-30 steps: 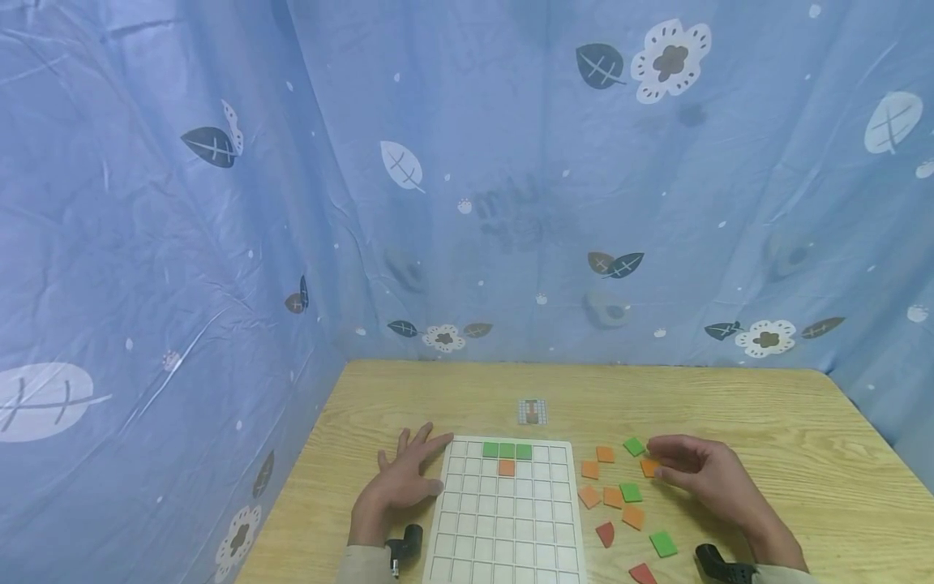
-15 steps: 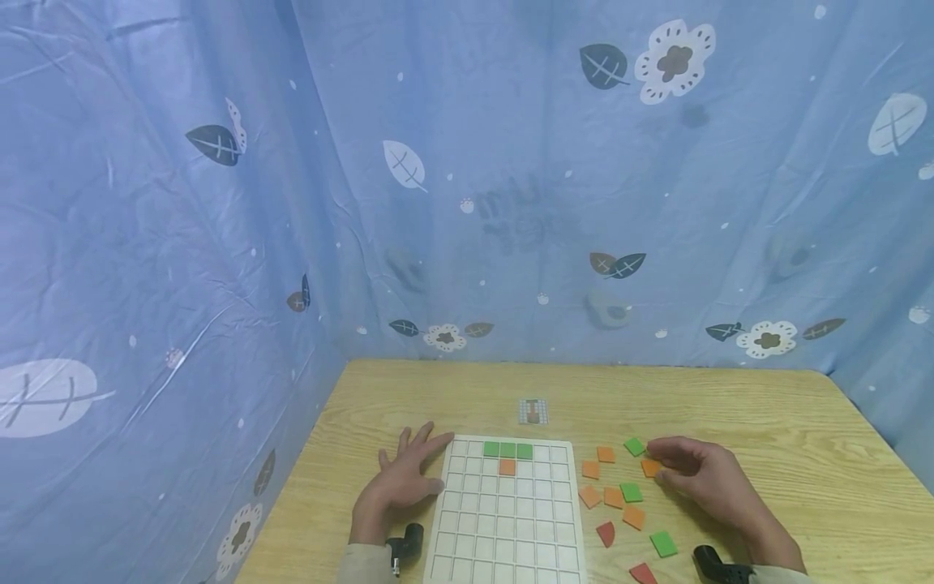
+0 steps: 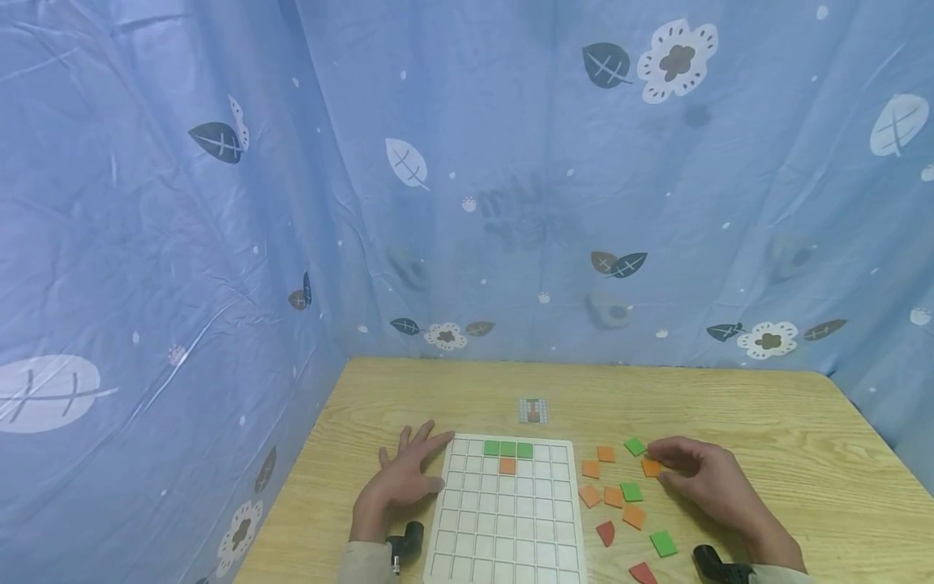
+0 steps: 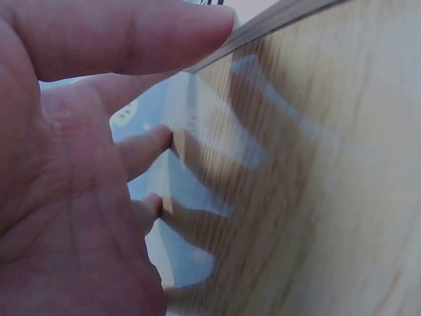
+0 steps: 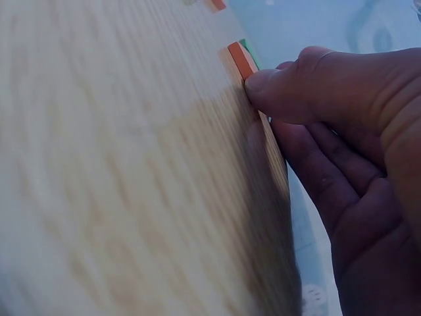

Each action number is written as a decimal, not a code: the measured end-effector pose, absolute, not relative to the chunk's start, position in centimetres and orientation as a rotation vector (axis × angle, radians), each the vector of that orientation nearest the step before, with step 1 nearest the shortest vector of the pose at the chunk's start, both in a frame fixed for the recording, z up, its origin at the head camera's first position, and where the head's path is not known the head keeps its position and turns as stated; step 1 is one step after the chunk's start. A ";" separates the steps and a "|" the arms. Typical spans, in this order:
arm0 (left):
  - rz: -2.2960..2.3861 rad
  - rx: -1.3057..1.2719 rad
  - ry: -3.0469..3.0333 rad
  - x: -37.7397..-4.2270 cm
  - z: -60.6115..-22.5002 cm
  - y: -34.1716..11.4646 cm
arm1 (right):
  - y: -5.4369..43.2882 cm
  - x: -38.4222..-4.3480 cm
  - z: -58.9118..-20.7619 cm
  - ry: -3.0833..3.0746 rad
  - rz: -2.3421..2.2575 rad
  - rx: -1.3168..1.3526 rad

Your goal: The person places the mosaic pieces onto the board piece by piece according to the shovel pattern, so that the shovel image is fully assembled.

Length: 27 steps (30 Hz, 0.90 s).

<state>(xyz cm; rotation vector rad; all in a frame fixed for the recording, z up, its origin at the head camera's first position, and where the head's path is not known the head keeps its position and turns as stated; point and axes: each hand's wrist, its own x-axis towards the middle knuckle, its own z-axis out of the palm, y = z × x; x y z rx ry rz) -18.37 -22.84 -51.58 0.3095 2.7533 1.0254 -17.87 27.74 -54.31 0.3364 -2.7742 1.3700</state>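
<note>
A white gridded board (image 3: 490,511) lies on the wooden table. In its top row sit green square tiles (image 3: 507,448), with one orange tile (image 3: 507,466) below the middle one. My left hand (image 3: 401,478) rests at the board's left edge, fingers spread, with index fingertip and thumb close to the rim. To the board's right my right hand (image 3: 711,478) reaches in among loose tiles, its fingers loosely bent. Its thumb (image 5: 273,89) touches the end of an orange square tile (image 3: 651,468) on the table. The index fingertip is near a loose green tile (image 3: 635,447).
Between board and right hand lie several loose orange tiles (image 3: 606,454), more green tiles (image 3: 663,543) and red quarter-round tiles (image 3: 606,533). A small card with a printed pattern (image 3: 533,410) lies behind the board. Blue patterned curtains (image 3: 467,203) hang behind and left of the table.
</note>
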 end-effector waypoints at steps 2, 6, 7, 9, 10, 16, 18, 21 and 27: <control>1.024 0.311 2.754 -18.4 -51.7 -22.9 | 27.8 -17.9 -54.4 -2.773 1.364 0.333; 1.024 0.310 2.754 -18.5 -51.8 -22.9 | 27.9 -18.1 -54.5 -2.789 1.329 0.326; 1.026 0.310 2.752 -18.5 -51.8 -22.9 | 27.9 -18.1 -54.5 -2.791 1.330 0.321; 1.030 0.311 2.751 -18.5 -51.8 -22.9 | 28.0 -18.1 -54.5 -2.796 1.314 0.327; 1.032 0.311 2.751 -18.5 -51.8 -22.9 | 28.0 -18.1 -54.4 -2.795 1.315 0.330; 1.029 0.310 2.749 -18.5 -51.7 -22.9 | 27.8 -17.8 -53.9 -2.783 1.370 0.320; 1.027 0.303 2.746 -18.6 -51.8 -22.9 | 27.7 -17.7 -53.6 -2.778 1.372 0.316; 1.023 0.287 2.738 -18.6 -51.8 -22.9 | 27.2 -17.7 -52.8 -2.764 1.360 0.307; 1.038 0.270 2.733 -18.5 -51.9 -22.8 | 25.6 -17.5 -50.4 -2.674 1.353 0.388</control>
